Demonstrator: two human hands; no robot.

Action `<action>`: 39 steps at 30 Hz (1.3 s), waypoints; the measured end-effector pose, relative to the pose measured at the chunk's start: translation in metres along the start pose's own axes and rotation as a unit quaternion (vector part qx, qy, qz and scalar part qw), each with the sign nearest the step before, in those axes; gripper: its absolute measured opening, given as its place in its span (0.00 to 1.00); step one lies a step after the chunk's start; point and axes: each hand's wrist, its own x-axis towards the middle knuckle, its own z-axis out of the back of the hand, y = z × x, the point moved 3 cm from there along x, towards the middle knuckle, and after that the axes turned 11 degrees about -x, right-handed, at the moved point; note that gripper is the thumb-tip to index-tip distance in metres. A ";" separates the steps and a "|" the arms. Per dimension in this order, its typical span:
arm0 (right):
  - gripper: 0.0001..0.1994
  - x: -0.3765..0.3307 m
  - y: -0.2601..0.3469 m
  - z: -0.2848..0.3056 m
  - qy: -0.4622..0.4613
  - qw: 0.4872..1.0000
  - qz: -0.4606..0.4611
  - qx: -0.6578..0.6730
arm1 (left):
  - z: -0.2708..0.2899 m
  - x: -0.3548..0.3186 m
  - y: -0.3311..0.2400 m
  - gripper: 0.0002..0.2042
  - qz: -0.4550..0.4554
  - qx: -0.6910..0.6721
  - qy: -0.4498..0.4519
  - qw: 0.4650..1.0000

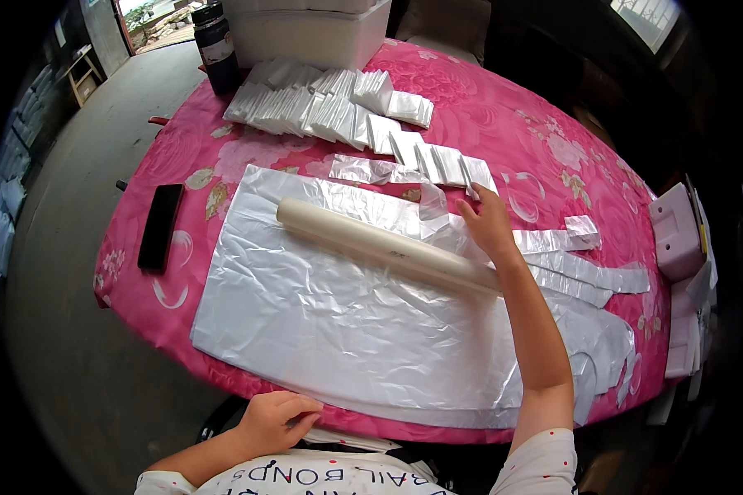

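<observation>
Pink floral tablecloth [504,124] over a round table on bare grey concrete floor [66,330]. Crinkled silvery plastic sheets [322,322] stacked flat at the near edge, a smooth cream tube [380,245] lying diagonally across. Folded glossy packets [330,107] fanned at the far side; black flat phone [160,224] left. Right hand [489,224] spread, fingertips on a thin plastic strip [437,219]. Left hand [276,421] loosely curled, touching the stack's near edge.

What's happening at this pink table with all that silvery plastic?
A person sits at a table with a pink flowered cloth. A stack of flat silvery plastic bags lies before them, with a pale tube across it. The right hand rests on the bags' handle strips; the left hand is at the near edge. Folded bags are stacked behind.
</observation>
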 end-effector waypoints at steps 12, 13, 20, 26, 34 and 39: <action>0.25 -0.146 0.047 0.029 0.023 0.974 0.154 -0.163 | -0.021 0.030 -0.011 0.07 -0.146 0.016 0.046 0.988; 0.26 -0.155 0.047 0.029 0.018 0.975 0.148 -0.162 | -0.025 0.033 -0.012 0.07 -0.157 0.015 0.053 0.986; 0.21 -0.195 0.061 0.040 0.161 0.980 0.120 0.016 | -0.049 0.054 -0.015 0.29 -0.117 0.086 0.100 0.984; 0.31 -0.138 0.048 0.012 -0.061 0.977 0.145 -0.140 | -0.072 0.069 -0.008 0.39 -0.137 0.206 0.134 0.960; 0.20 -0.066 0.019 -0.016 -0.107 0.985 0.089 -0.104 | -0.082 0.092 -0.018 0.43 -0.185 0.259 0.087 0.944; 0.07 -0.059 0.010 -0.013 -0.159 0.986 -0.017 -0.040 | -0.086 0.106 -0.015 0.41 -0.206 0.260 0.067 0.941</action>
